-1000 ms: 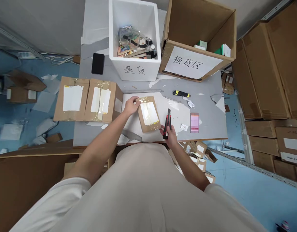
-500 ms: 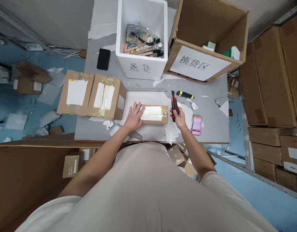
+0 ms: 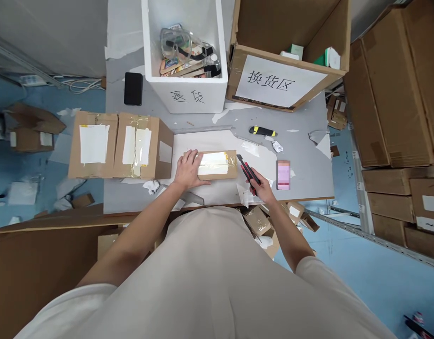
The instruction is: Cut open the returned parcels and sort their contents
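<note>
Right grip (image 3: 262, 185) on red-black cutter (image 3: 245, 170), now nearer the box (image 3: 217, 165).

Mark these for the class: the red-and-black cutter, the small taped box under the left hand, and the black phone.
Red-and-black cutter (image 3: 247, 171): head view, on its body.
Small taped box (image 3: 217, 164): head view, on its labelled top face.
Black phone (image 3: 133, 88): head view, mid-screen.
</note>
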Tool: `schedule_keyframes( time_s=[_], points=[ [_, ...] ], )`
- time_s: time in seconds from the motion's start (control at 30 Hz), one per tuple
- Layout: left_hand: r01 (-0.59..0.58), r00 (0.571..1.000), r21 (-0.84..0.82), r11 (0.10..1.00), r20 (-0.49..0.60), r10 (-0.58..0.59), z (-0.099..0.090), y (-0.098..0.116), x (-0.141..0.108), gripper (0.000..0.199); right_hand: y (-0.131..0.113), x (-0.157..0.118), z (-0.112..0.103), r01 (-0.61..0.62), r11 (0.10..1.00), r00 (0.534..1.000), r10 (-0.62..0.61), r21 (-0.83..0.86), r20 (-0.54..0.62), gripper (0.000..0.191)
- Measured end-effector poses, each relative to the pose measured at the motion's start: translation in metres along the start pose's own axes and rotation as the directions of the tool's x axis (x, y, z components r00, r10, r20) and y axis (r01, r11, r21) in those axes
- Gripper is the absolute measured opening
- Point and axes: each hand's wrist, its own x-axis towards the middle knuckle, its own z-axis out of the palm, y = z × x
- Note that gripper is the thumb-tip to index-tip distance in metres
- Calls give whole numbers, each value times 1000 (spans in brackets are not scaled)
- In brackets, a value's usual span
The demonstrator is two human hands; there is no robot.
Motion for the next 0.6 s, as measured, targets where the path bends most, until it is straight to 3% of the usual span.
schedule_keyframes(
  time_s=[0.27, 0.6],
  points=[
    [-20, 993, -50, 999, -120, 14, 11, -2, 0, 106, -11, -2, -21, -43, 994, 988, 58, -104, 145, 71],
    [-21, 996, -77, 997, -92, 14, 10, -1, -1, 109, -3, -30, -39, -103, 972, 957, 155, -213, 246, 68]
  ],
)
